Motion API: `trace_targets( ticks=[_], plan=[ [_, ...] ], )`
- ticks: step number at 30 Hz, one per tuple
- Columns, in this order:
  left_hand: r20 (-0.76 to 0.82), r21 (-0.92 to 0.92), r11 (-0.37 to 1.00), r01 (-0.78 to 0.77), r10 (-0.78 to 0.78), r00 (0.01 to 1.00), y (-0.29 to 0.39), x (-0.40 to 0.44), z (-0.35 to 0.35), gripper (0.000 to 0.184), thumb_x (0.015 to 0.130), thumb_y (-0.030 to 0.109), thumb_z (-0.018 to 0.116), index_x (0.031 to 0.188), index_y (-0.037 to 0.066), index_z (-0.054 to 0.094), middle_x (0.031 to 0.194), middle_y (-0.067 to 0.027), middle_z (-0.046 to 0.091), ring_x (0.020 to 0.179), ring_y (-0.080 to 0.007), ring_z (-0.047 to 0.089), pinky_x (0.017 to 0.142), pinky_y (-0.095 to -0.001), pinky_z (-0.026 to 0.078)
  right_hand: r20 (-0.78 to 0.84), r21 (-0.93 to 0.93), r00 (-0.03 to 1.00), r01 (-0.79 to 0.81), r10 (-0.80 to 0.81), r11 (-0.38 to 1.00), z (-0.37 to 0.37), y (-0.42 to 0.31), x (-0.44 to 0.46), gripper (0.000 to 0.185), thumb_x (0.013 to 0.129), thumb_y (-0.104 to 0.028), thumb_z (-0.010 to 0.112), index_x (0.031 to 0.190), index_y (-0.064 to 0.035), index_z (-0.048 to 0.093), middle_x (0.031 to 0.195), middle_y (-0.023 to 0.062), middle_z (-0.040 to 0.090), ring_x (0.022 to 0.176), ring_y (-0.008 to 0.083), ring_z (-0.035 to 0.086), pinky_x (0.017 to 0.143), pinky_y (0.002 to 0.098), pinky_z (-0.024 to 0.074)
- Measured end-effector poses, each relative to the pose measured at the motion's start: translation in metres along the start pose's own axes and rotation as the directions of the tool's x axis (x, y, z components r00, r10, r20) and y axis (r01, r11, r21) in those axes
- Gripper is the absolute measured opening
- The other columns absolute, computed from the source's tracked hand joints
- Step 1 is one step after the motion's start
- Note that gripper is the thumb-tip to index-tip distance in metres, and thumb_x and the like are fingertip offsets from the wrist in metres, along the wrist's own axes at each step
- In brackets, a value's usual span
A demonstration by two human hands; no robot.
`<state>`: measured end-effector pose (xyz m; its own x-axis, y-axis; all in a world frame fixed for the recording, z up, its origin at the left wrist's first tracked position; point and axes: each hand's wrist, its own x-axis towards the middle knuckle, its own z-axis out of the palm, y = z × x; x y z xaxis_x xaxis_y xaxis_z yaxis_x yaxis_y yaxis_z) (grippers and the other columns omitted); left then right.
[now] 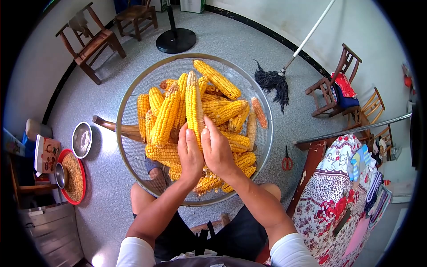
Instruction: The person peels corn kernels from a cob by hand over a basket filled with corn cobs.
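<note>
An ear of corn (194, 100) with a pale, bare tip points away from me over the heap. My left hand (190, 153) is closed on its lower left side, and my right hand (216, 150) grips it from the right. Beneath them, several yellow ears (166, 116) lie piled in a round wire-mesh sieve (265, 161) with a metal rim. A stripped reddish cob (259, 112) rests at the sieve's right side. Loose kernels (204, 183) show near the front of the pile. My palms hide the lower end of the held ear.
At left, a red basin (81, 180) of grain holds a small metal bowl (61, 175), near a larger steel bowl (82, 140). Red-handled scissors (287, 163) and a black mop (272, 84) are on the floor at right. A bed with a floral cover (327, 202) stands beyond the scissors.
</note>
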<state>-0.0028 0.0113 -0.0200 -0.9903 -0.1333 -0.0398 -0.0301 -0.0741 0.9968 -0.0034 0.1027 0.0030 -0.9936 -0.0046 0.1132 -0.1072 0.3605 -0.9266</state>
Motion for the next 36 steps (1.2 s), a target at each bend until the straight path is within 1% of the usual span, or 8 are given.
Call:
trace_targets(
  ticks=[10,16,18,20,21,29,31,36],
  plan=[
    [0.027,-0.057,0.997,0.045,-0.044,0.999,0.003,0.003,-0.002,0.044,0.110,0.027,0.033,0.134,-0.005,0.048,0.115,-0.0157,0.061,0.103,-0.0213,0.059,0.091,-0.0349,0.048,0.020,0.038,0.998,-0.065,0.064,0.997,-0.004,-0.004,0.003,0.048,0.106,-0.022,0.040,0.137,0.0134,0.044,0.112,0.0328,0.063,0.101,0.0404,0.065,0.088,0.0450,0.0505],
    [-0.014,0.002,0.999,-0.036,0.037,0.999,0.002,-0.001,0.003,0.044,0.111,0.031,0.029,0.129,-0.002,0.049,0.110,-0.0124,0.060,0.099,-0.0180,0.058,0.087,-0.0329,0.048,-0.049,0.323,0.998,-0.019,0.036,0.946,-0.002,-0.004,-0.001,0.054,0.107,-0.032,0.044,0.139,0.0117,0.044,0.119,0.0282,0.062,0.109,0.0346,0.063,0.095,0.0389,0.0478],
    [0.001,-0.105,0.993,0.055,-0.055,0.998,0.001,-0.002,0.001,0.041,0.111,0.031,0.029,0.126,-0.001,0.050,0.106,-0.0104,0.060,0.093,-0.0162,0.058,0.082,-0.0313,0.049,-0.075,0.040,0.996,0.060,-0.057,0.997,0.006,-0.010,-0.006,0.055,0.106,-0.032,0.047,0.140,0.0112,0.044,0.123,0.0261,0.061,0.114,0.0353,0.060,0.099,0.0390,0.0455],
    [-0.011,-0.079,0.997,0.024,-0.025,1.000,-0.009,-0.002,-0.001,0.040,0.111,0.031,0.029,0.122,0.000,0.050,0.104,-0.0090,0.059,0.090,-0.0151,0.058,0.079,-0.0304,0.050,-0.089,0.058,0.992,0.092,-0.087,0.994,0.009,0.000,-0.006,0.053,0.105,-0.029,0.047,0.140,0.0107,0.043,0.123,0.0267,0.060,0.115,0.0372,0.059,0.098,0.0413,0.0456],
    [-0.013,-0.188,0.981,0.042,-0.045,0.999,-0.012,-0.001,0.000,0.039,0.111,0.031,0.030,0.120,0.000,0.051,0.104,-0.0088,0.060,0.090,-0.0152,0.058,0.079,-0.0307,0.050,-0.063,0.049,0.994,0.088,-0.085,0.995,0.008,0.002,-0.005,0.052,0.105,-0.027,0.047,0.140,0.0107,0.044,0.122,0.0275,0.061,0.113,0.0383,0.059,0.097,0.0420,0.0464],
    [-0.002,-0.118,0.991,0.057,-0.058,0.998,0.000,0.001,-0.002,0.042,0.111,0.031,0.030,0.124,-0.002,0.053,0.109,-0.0102,0.061,0.097,-0.0161,0.058,0.086,-0.0318,0.048,-0.072,-0.055,0.987,0.139,-0.142,0.989,-0.002,0.003,0.000,0.045,0.104,-0.021,0.046,0.137,0.0099,0.048,0.114,0.0304,0.064,0.102,0.0399,0.064,0.089,0.0434,0.0499],
    [0.029,-0.225,0.964,0.144,-0.141,0.990,0.008,0.000,-0.002,0.043,0.111,0.028,0.029,0.128,-0.003,0.052,0.110,-0.0111,0.061,0.098,-0.0170,0.058,0.087,-0.0330,0.047,0.050,0.008,0.984,-0.171,0.170,0.985,-0.016,-0.011,0.002,0.044,0.105,-0.021,0.046,0.137,0.0088,0.048,0.115,0.0314,0.063,0.100,0.0385,0.065,0.088,0.0414,0.0503],
    [0.032,-0.149,0.978,0.144,-0.141,0.989,0.010,0.000,-0.003,0.042,0.110,0.029,0.032,0.132,-0.002,0.049,0.112,-0.0104,0.060,0.099,-0.0158,0.057,0.088,-0.0311,0.048,0.027,0.215,0.992,-0.127,0.124,0.968,-0.009,0.001,0.001,0.048,0.104,-0.027,0.051,0.137,0.0079,0.048,0.118,0.0261,0.064,0.107,0.0306,0.064,0.093,0.0364,0.0488]
  ],
)
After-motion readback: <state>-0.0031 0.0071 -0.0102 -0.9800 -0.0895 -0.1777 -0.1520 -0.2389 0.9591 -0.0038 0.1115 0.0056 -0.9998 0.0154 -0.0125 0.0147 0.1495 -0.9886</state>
